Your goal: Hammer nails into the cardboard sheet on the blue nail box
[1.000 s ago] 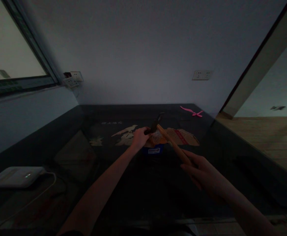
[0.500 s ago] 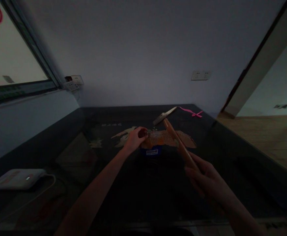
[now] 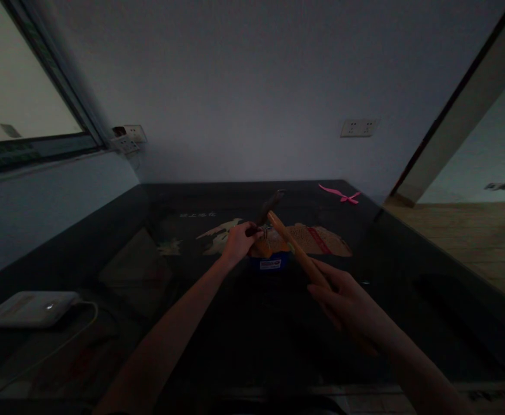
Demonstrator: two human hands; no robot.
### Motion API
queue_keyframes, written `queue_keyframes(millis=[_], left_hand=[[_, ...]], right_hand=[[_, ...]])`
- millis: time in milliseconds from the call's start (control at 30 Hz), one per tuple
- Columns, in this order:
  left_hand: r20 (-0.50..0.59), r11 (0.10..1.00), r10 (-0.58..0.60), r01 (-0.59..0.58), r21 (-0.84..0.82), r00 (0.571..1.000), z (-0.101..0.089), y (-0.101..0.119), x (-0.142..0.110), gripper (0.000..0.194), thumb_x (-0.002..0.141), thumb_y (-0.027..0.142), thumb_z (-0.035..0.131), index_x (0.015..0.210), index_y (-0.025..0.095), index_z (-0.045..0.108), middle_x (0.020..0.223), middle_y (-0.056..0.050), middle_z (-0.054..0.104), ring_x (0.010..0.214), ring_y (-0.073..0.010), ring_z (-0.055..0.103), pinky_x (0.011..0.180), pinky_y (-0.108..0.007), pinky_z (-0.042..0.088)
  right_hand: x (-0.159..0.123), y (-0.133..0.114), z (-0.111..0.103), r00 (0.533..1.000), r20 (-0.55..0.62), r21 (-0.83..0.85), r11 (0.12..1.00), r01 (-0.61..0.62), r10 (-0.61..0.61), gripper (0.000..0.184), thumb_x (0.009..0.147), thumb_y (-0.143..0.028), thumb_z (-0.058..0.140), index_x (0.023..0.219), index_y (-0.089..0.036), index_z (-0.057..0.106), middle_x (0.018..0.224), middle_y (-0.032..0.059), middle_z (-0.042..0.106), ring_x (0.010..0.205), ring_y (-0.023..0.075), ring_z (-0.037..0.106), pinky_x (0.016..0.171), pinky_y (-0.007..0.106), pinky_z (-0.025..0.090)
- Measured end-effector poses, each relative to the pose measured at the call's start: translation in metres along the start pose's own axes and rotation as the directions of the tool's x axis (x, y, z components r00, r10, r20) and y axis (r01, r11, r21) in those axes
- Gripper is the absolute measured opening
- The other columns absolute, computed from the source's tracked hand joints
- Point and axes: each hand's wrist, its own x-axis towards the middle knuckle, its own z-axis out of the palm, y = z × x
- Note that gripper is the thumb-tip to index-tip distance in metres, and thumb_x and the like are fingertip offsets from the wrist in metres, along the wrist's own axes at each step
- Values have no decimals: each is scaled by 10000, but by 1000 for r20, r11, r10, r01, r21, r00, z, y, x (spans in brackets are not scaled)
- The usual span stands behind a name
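Observation:
My right hand [image 3: 343, 294] is wrapped round the wooden handle of a hammer [image 3: 298, 253]. The hammer's dark metal head is close above and beside the fingertips of my left hand [image 3: 238, 242]. Those fingertips are pinched together at the left end of a brownish, speckled piece [image 3: 274, 237]; what they hold is too small and dark to make out. Directly under that piece is a blue box [image 3: 272, 261] with a pale label. Whether the hammer head touches anything cannot be seen.
A brown patterned sheet [image 3: 321, 239] with a red band lies to the right on the dark glossy tabletop [image 3: 235, 323]. Farther back is a pink ribbon [image 3: 347, 198]. At the left lies a white power bank [image 3: 31, 308] with a cable. Behind rises a wall with sockets [image 3: 359, 128].
The hammer has swung left and down, its head now near my left fingertips. My right hand has moved left and slightly up. My left hand stays almost in place.

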Motion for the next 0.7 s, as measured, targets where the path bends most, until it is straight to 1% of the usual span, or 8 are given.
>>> queue_keyframes(millis=[67,167,267,333,400,533,633,700], left_hand=[[8,1000,-15,15,-6,1000,-1,2,0,102,743,201,600,809,141,649,793,-45,686,722,-166,628,665,-263,476],[1,999,-30,30,42,1000,-2,5,-1,120,737,202,608,827,134,650,783,-46,682,722,-176,622,652,-271,473],[13,1000,-12,12,3,1000,-3,5,-1,99,737,183,602,816,141,646,774,-37,678,723,-163,620,655,-261,480],[26,999,14,-13,-44,1000,-3,3,-1,93,741,181,596,816,150,641,787,-34,676,734,-153,622,671,-257,487],[33,996,47,-44,-77,998,-2,1,-1,101,745,195,595,829,157,634,809,-36,672,746,-148,622,694,-263,494],[-4,986,109,-109,-124,994,-2,-4,-1,145,735,210,608,872,161,607,848,-40,656,778,-146,622,736,-276,498],[-27,987,93,-96,-128,995,-4,-5,-3,122,740,220,599,847,161,600,827,-35,649,766,-145,622,736,-284,502],[-33,992,74,-77,-99,997,-5,-4,-4,95,747,231,590,808,160,605,796,-31,649,739,-143,622,717,-282,503]], right_hand=[[0,0,1,1000,-5,17,1000,-20,20,551,787,-272,539,1318,-205,411,551,-87,423,367,51,351,334,155,299],[0,1,2,1000,20,21,999,-25,24,552,783,-263,543,1317,-200,414,529,-94,420,341,40,342,319,148,286],[-4,4,0,999,-22,54,998,-33,34,561,787,-288,545,1321,-186,405,496,-100,413,318,42,345,308,149,281],[-8,11,-2,996,-71,130,991,-37,47,577,781,-320,563,1319,-186,400,477,-104,408,301,42,333,295,149,264],[-14,21,-4,992,-121,250,968,-16,47,597,766,-345,594,1312,-202,399,490,-100,423,283,31,309,281,144,237],[-27,47,-6,969,-238,477,877,63,60,578,734,-367,641,1264,-236,449,526,-87,423,271,7,278,274,130,192],[-35,63,-6,954,-285,545,834,85,89,637,723,-376,655,1300,-260,412,506,-91,396,269,9,266,271,127,178],[-37,69,-8,944,-308,544,836,74,116,653,731,-374,651,1317,-264,386,516,-87,412,278,9,276,275,123,195]])
